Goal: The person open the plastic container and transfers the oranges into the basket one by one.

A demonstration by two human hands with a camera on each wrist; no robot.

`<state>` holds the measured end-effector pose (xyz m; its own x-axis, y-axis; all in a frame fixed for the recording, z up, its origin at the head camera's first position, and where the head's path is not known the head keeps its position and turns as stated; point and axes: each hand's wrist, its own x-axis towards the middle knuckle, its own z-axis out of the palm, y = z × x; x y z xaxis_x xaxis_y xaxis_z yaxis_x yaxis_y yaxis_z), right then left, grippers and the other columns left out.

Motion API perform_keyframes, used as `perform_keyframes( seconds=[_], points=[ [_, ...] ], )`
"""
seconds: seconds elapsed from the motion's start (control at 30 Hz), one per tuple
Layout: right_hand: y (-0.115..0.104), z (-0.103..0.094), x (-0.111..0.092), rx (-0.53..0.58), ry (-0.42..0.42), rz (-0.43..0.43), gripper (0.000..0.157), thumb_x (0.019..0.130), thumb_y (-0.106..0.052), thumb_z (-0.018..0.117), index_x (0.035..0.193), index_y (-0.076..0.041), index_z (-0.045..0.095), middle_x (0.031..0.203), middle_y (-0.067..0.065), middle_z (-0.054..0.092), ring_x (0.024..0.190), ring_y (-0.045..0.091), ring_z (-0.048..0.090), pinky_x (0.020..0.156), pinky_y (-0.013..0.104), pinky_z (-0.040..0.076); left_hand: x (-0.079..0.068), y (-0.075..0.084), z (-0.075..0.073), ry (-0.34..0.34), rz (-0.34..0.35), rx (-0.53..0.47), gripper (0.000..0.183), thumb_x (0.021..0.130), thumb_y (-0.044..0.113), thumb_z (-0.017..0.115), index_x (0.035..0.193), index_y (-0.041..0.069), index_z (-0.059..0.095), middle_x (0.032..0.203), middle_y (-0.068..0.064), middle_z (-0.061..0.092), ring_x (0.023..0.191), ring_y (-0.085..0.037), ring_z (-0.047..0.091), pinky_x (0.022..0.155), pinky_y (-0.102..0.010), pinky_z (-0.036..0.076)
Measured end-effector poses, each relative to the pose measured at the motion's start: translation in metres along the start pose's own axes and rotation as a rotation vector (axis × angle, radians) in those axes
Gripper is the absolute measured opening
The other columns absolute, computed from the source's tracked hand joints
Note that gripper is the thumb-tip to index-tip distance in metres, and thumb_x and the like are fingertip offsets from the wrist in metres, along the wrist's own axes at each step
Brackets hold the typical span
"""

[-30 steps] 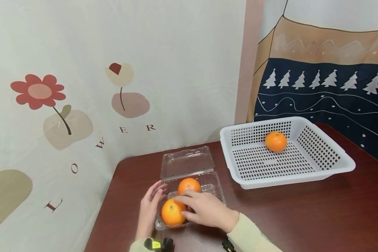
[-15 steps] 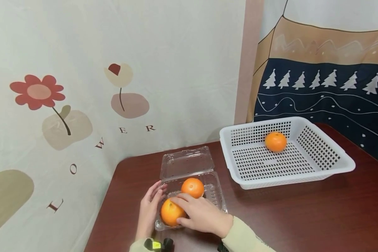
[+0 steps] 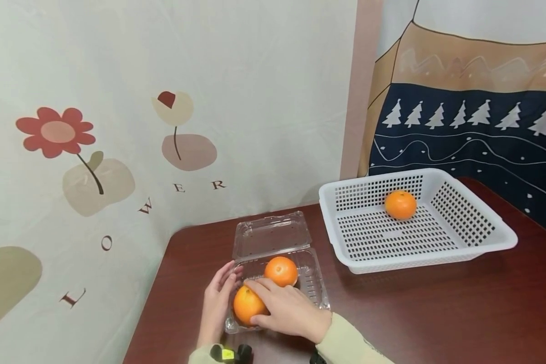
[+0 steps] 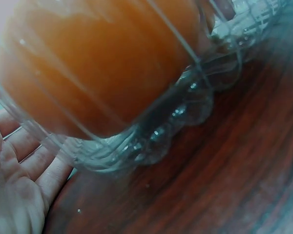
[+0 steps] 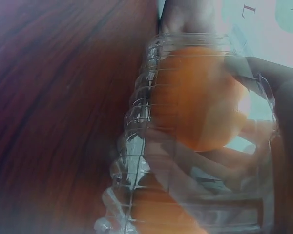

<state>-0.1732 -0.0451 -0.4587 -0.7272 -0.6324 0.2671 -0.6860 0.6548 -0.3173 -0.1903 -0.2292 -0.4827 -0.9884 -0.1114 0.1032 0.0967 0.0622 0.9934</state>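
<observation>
A clear plastic clamshell box (image 3: 316, 283) lies on the table, its lid (image 3: 273, 235) folded back flat toward the wall. Inside sit two oranges: a near one (image 3: 247, 306) at the front left and a far one (image 3: 280, 271) behind it to the right. My right hand (image 3: 293, 308) grips the near orange, fingers over its top and thumb at its front. Along the box's left wall my left hand (image 3: 216, 298) rests with relaxed fingers. Through the clear wall in the left wrist view, the near orange (image 4: 97, 68) fills the corner beside my left palm (image 4: 19, 190).
A white perforated basket (image 3: 427, 262) stands to the right of the box, with one orange (image 3: 401, 205) toward its back. The dark red table (image 3: 414, 308) meets a cloth-covered wall (image 3: 264, 111) behind.
My right hand has moved slightly left and down, closing farther round the near orange. The far orange has shifted to the right in the box. My left hand has stayed in place.
</observation>
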Motion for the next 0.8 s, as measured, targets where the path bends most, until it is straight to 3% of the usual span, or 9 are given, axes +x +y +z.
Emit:
perform_keyframes(
  seconds=[0.17, 0.4, 0.7, 0.8],
  points=[
    [-0.0021, -0.0013, 0.0024, 0.007, -0.029, 0.037, 0.069, 0.076, -0.055, 0.059, 0.135, -0.025, 0.036, 0.124, -0.008, 0.047, 0.095, 0.012, 0.055, 0.065, 0.031, 0.049, 0.0009, -0.0007, -0.0005, 0.003, -0.002, -0.002, 0.038, 0.091, 0.018, 0.052, 0.127, 0.007, 0.046, 0.117, -0.012, 0.057, 0.109, -0.023, 0.052, 0.088, -0.030, 0.046],
    [-0.0009, 0.0026, 0.0062, 0.017, -0.062, 0.098, 0.074, 0.071, -0.056, 0.063, 0.134, -0.030, 0.035, 0.121, -0.008, 0.049, 0.077, 0.013, 0.059, 0.056, 0.028, 0.048, 0.0006, 0.0009, 0.0020, 0.008, 0.002, -0.008, 0.037, 0.091, 0.013, 0.051, 0.127, 0.006, 0.046, 0.116, -0.012, 0.058, 0.108, -0.023, 0.053, 0.088, -0.031, 0.045],
    [-0.0009, 0.0036, 0.0073, 0.058, -0.045, 0.116, 0.076, 0.068, -0.056, 0.066, 0.132, -0.027, 0.039, 0.117, -0.005, 0.050, 0.090, 0.014, 0.057, 0.070, 0.031, 0.050, -0.0003, 0.0030, 0.0026, 0.009, -0.014, -0.004, 0.037, 0.091, 0.015, 0.051, 0.127, 0.007, 0.046, 0.116, -0.011, 0.058, 0.109, -0.023, 0.053, 0.089, -0.032, 0.045],
    [-0.0013, 0.0033, 0.0073, 0.067, -0.033, 0.117, 0.075, 0.067, -0.055, 0.068, 0.131, -0.027, 0.041, 0.115, -0.004, 0.050, 0.086, 0.014, 0.057, 0.070, 0.029, 0.050, -0.0005, 0.0040, 0.0026, 0.009, -0.016, -0.004, 0.037, 0.091, 0.014, 0.051, 0.127, 0.007, 0.046, 0.116, -0.011, 0.057, 0.109, -0.023, 0.052, 0.089, -0.031, 0.045]
  ],
)
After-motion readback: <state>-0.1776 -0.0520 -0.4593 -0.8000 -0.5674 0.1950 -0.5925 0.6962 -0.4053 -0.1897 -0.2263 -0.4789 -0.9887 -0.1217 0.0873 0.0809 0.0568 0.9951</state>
